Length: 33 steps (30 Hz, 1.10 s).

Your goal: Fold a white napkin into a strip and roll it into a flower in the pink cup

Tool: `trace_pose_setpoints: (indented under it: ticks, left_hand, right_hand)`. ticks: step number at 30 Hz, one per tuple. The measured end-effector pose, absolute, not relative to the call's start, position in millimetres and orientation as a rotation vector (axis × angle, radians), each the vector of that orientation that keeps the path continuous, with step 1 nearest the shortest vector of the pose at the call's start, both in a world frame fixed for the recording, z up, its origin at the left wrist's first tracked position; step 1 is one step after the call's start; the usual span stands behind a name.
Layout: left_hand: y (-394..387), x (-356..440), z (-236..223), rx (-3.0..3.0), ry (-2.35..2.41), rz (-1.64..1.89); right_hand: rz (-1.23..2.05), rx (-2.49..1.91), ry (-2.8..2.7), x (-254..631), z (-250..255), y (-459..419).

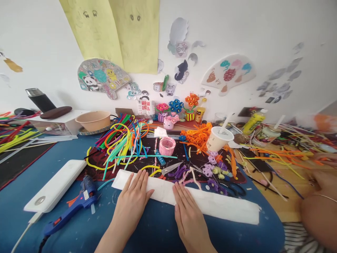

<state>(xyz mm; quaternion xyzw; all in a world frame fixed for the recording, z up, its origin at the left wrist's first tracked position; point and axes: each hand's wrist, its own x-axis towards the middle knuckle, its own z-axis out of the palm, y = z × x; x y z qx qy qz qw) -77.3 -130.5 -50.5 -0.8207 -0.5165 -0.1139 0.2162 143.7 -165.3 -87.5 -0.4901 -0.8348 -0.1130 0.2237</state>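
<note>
A long white strip, like folded tissue or cloth (226, 205), lies slantwise across the front of the blue table. My left hand (137, 191) rests flat on its left part, fingers stretched out. Further right, my right hand (185, 203) presses flat on the middle of the strip, fingers extended and side by side. Just behind the strip are scissors with yellow handles (164, 170), purple pipe-cleaner pieces (180, 172) and a small pink pot (167, 146). A blue glue gun (76, 203) lies left of my left hand.
A white power bank (56, 186) with a cable lies at left. Bundled pipe cleaners (126, 140), orange pieces (196, 137) and a paper cup (219, 137) stand behind. Dark scissors (234, 189) lie at right. Another person's arm (319, 207) is at the right edge.
</note>
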Motion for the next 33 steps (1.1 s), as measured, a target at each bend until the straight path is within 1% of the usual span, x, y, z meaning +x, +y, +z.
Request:
trace_pose_setpoints:
  ticks: [5, 10, 16, 19, 22, 25, 27, 30, 33]
  left_hand:
    - [-137.3, -82.8, -64.0, -2.274, -1.399, -0.368]
    - [-137.1, -91.9, -61.7, -2.260, -1.384, -0.370]
    - [-139.5, -107.6, -63.9, -2.143, -1.401, -0.362]
    - [-139.6, -108.0, -68.7, -2.156, -1.404, -0.374]
    - [-139.3, -107.8, -68.4, -2.190, -1.436, -0.376]
    - [-139.2, -114.1, -58.3, -2.173, -1.500, -0.438]
    - [-137.9, -122.7, -45.6, -2.152, -1.528, -0.479]
    - [-130.6, -134.6, -22.6, -2.163, -1.618, -0.466]
    - [-116.1, -135.4, -4.0, -2.304, -1.786, -0.396]
  right_hand:
    - [-0.316, -1.322, -2.307, 143.5, -83.9, -164.4]
    - [-0.319, -1.321, -2.268, 155.5, -78.4, -170.3]
    - [-0.436, -1.425, -2.154, 175.4, -98.0, -180.1]
    - [-0.387, -1.430, -2.175, 176.2, -100.9, -180.2]
    - [-0.259, -1.409, -2.189, 180.1, -90.1, -181.9]
    - [-0.131, -1.376, -2.075, 199.7, -73.1, -185.5]
    - [-0.142, -1.424, -1.921, 223.4, -64.1, -185.3]
    - [-0.149, -1.671, -1.766, 264.4, -58.2, -175.3]
    - [0.118, -1.786, -1.857, 292.8, -57.8, -155.7]
